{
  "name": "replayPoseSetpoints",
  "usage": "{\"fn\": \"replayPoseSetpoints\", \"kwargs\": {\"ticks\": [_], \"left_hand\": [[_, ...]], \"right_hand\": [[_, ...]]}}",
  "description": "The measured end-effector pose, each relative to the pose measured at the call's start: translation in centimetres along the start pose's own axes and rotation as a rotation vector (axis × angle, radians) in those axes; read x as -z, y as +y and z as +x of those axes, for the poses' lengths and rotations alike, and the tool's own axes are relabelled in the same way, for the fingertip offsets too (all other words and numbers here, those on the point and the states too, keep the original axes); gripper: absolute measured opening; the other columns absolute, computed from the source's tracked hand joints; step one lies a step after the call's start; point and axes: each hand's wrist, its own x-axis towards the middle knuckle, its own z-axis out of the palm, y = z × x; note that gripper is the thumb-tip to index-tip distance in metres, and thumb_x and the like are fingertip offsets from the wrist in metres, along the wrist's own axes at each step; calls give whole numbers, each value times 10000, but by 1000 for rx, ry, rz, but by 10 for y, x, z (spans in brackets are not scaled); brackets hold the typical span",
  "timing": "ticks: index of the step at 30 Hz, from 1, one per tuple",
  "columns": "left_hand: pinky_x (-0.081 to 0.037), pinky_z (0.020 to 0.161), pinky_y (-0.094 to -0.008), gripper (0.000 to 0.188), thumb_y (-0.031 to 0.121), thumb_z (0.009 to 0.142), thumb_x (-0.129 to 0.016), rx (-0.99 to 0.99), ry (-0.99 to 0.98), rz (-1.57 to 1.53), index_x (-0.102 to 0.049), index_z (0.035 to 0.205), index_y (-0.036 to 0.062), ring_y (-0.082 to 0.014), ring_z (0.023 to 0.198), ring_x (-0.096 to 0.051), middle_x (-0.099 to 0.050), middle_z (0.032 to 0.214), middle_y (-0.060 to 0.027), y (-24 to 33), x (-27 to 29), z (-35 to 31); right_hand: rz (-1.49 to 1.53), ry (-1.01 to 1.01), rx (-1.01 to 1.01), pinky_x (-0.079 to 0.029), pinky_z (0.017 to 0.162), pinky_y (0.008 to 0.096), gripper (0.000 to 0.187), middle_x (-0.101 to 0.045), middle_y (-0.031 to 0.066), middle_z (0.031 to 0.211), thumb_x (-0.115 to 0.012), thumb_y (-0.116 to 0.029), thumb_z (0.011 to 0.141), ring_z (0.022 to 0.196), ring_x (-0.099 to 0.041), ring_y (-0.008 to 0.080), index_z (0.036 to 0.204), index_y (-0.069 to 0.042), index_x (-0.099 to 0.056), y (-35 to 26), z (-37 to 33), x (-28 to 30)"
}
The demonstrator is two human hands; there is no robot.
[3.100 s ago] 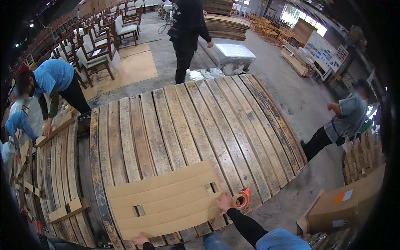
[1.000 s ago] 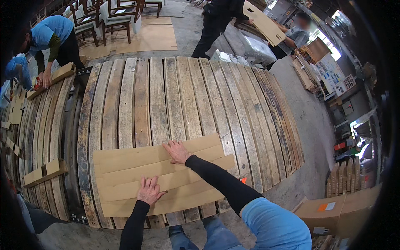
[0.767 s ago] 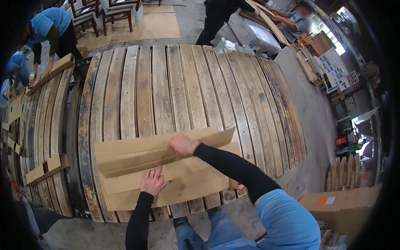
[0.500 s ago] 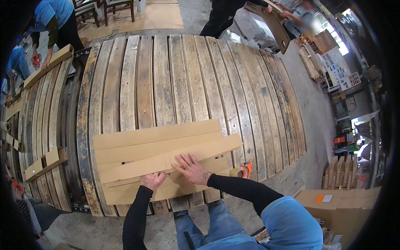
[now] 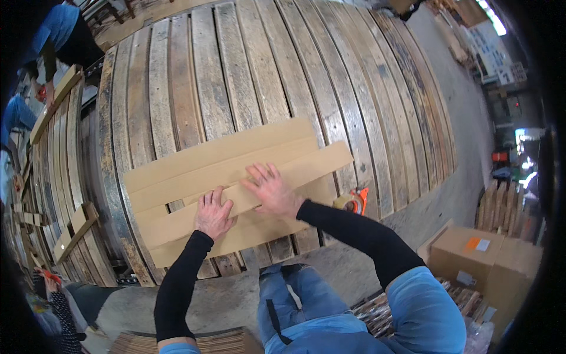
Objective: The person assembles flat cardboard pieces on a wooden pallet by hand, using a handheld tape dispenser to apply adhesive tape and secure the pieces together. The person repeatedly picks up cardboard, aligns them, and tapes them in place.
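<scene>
A flat sheet of brown cardboard (image 5: 221, 156) with crease lines and small slots lies across the slatted wooden tabletop. Along it runs a long narrow cardboard strip (image 5: 321, 163), whose right end juts past the sheet; whether it is a folded flap or a separate piece I cannot tell. My left hand (image 5: 214, 217) rests on the strip, fingers stretched over its top and thumb toward its near edge. Farther right, my right hand (image 5: 273, 194) presses on the strip with fingers spread. Just right of the cardboard sits an orange tape dispenser (image 5: 355, 202) with a tape roll.
Gaps separate the slats of the wooden tabletop (image 5: 247, 76). On a second slatted table (image 5: 62, 171) to the left lie folded cardboard pieces (image 5: 76, 230). Other people (image 5: 56, 41) work at the left. A large cardboard box (image 5: 471, 253) stands on the right, stacked cardboard (image 5: 183, 341) below.
My left hand has gone from gripping the strip's near edge to lying over its top. My right hand stays on the strip. The whole view has shifted and tilted.
</scene>
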Motion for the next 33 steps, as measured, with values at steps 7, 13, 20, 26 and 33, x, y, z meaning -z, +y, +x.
{"fn": "replayPoseSetpoints", "kwargs": {"ticks": [7,13,20,26,33], "left_hand": [[-349,1068,-544,398,291,664,-856,-8,102,128,-655,979,154,-394,1317,-406,-409,1480,-193,28,-19,-10],[-348,1054,-549,389,311,714,-844,50,121,156,-657,1008,137,-408,1314,-410,-399,1479,-207,57,-21,-4],[-374,1038,-527,426,491,851,-759,72,97,114,-673,1025,112,-422,1279,-443,-420,1471,-232,89,-28,23],[-379,1045,-529,359,465,836,-768,64,198,124,-704,1002,153,-400,1286,-448,-432,1453,-218,99,-36,16],[-374,1057,-528,350,446,782,-797,80,216,135,-715,988,176,-377,1292,-447,-456,1434,-200,93,-39,11]], "right_hand": [[63,167,-240,-282,1170,567,906,-491,224,1411,-860,-408,715,1393,-408,390,1477,-88,-489,-21,-48,15],[299,1022,-1264,-323,1182,452,880,-425,221,1475,-831,-245,847,1421,-380,357,1520,51,-347,9,-242,21],[932,1158,-1371,-505,869,326,484,-679,84,1029,-831,-200,829,933,-639,166,1196,38,-624,89,-325,-48],[1081,833,-1786,-533,663,395,392,-627,53,973,-729,-275,806,844,-619,216,1101,-37,-625,127,-344,-31],[1556,851,-1398,-564,812,396,431,-628,61,1131,-641,-64,844,974,-633,214,1270,-41,-584,86,-359,37]]}}
